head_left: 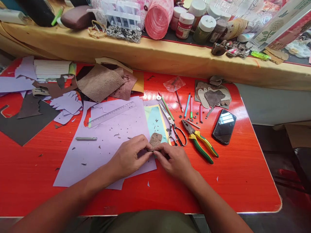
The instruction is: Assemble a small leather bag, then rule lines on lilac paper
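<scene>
A small brown leather piece with dark dots near its upper edge is held at its lower edge between both hands. My left hand pinches that edge from the left, thumb and forefinger pressed together. From the right, my right hand pinches the same edge, its fingertips almost touching the left ones. The piece is above purple paper and a light-blue sheet. Just beyond my right hand are scissors, and pliers with yellow-green handles lie to its right.
A black phone lies at the right, with cut leather shapes behind it. Pens and small metal rings lie beyond the scissors. A clear ruler, a grey knife and leather scraps are leftward. Jars line the back shelf.
</scene>
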Demonstrator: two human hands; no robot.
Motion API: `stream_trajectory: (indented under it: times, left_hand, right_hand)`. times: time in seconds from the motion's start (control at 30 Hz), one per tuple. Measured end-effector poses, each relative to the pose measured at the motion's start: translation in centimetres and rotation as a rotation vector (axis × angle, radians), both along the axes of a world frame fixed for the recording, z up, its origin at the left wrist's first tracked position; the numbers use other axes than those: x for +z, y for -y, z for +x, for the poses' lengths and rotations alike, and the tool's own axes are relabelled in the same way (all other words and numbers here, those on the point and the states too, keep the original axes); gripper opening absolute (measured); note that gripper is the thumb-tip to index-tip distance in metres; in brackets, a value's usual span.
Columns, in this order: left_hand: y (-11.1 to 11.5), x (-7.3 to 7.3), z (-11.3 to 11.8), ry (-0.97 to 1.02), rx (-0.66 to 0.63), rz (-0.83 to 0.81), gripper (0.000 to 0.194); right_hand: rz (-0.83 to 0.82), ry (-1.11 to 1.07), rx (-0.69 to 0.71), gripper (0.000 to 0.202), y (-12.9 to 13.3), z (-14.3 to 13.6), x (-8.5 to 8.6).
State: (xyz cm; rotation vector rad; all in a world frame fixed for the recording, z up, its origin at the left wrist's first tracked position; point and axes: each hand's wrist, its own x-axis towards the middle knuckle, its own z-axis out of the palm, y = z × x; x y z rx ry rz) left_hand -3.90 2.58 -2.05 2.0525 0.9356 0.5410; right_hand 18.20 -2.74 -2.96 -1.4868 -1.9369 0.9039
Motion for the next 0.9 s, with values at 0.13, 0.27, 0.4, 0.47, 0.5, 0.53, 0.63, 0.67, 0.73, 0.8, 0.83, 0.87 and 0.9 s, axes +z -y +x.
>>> stream_trajectory:
  times: [0.13, 0.27, 0.4, 0.47, 0.5, 0.53, 0.63, 0.67, 0.73, 0.8, 0.83, 0.87, 0.9]
  left_hand:
    - [0.1, -0.1, 0.0, -0.019, 0.028, 0.01, 0.008]
    - [0.3, -0.5, 0.0, -0.016, 0.033, 0.081, 0.008]
    - [0.2, -0.6, 0.0, 0.005, 0.024, 0.161, 0.009]
    - [0.1, -0.5, 0.1, 0.015, 0.028, 0.21, 0.009]
    - [0.0, -0.3, 0.2, 0.025, 0.024, 0.222, 0.009]
    - [-0.1, -0.2, 0.2, 0.039, 0.014, 0.215, 0.01]
    - [-0.3, 0.2, 0.5, 0.083, -0.041, 0.105, 0.012]
    - [-0.4, 0.3, 0.6, 0.092, -0.057, 0.062, 0.011]
    - [-0.4, 0.3, 0.7, 0.097, -0.069, 0.01, 0.011]
    - [-0.3, 0.1, 0.8, 0.084, -0.054, 0.015, 0.011]
    - [-0.3, 0.0, 0.8, 0.073, -0.042, 0.035, 0.011]
    - [-0.3, -0.2, 0.8, 0.061, -0.026, 0.063, 0.011]
    - [-0.3, -0.3, 0.7, 0.053, -0.011, 0.093, 0.011]
  right_hand:
    - [-0.006, 0.023, 0.01, 0.013, -0.1, 0.0, 0.1]
    - [0.009, 0.02, 0.002, 0.013, 0.0, 0.0, 0.0]
    - [0.058, 0.007, -0.017, 0.011, 0.1, -0.2, -0.1]
    - [0.082, -0.007, -0.024, 0.01, 0.2, -0.3, 0.0]
    - [0.091, -0.016, -0.027, 0.009, 0.2, -0.3, 0.0]
    - [0.098, -0.025, -0.031, 0.008, 0.2, -0.4, 0.0]
    - [0.104, -0.047, -0.04, 0.007, 0.3, -0.6, -0.1]
    - [0.103, -0.053, -0.041, 0.006, 0.3, -0.7, -0.1]
    - [0.101, -0.057, -0.042, 0.006, 0.4, -0.7, -0.2]
    - [0.105, -0.054, -0.043, 0.007, 0.4, -0.8, -0.4]
    - [0.107, -0.053, -0.044, 0.008, 0.4, -0.8, -0.4]
    - [0.11, -0.052, -0.047, 0.009, 0.3, -0.8, -0.5]
    - [0.113, -0.053, -0.048, 0.01, 0.3, -0.7, -0.5]
